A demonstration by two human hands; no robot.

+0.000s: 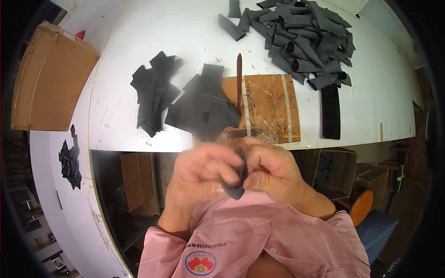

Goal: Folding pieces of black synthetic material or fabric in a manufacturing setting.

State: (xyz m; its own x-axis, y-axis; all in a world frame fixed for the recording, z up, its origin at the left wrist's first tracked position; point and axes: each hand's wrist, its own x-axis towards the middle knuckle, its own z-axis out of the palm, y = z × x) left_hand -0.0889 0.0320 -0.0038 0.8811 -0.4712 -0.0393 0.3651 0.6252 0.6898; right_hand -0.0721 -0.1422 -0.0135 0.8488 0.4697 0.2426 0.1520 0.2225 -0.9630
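Both hands are raised close to my body, just before the table's front edge, with a small dark grey fabric piece (235,191) between them. My right hand (280,172) pinches its right side between thumb and fingers. My left hand (199,173), slightly blurred, has its fingers curled and its thumb against the piece's left side. Most of the piece is hidden by the fingers. Just beyond the hands lies a stack of flat dark grey fabric pieces (204,104), with a second loose stack (155,92) to its left.
A worn brown board (271,109) carries a narrow brown stick (239,81). Right of it lies a black strip (330,113), below a large heap of grey fabric tubes (306,39). A cardboard box (53,78) stands at left, near dark scraps (70,162). Open cartons (336,169) sit under the table.
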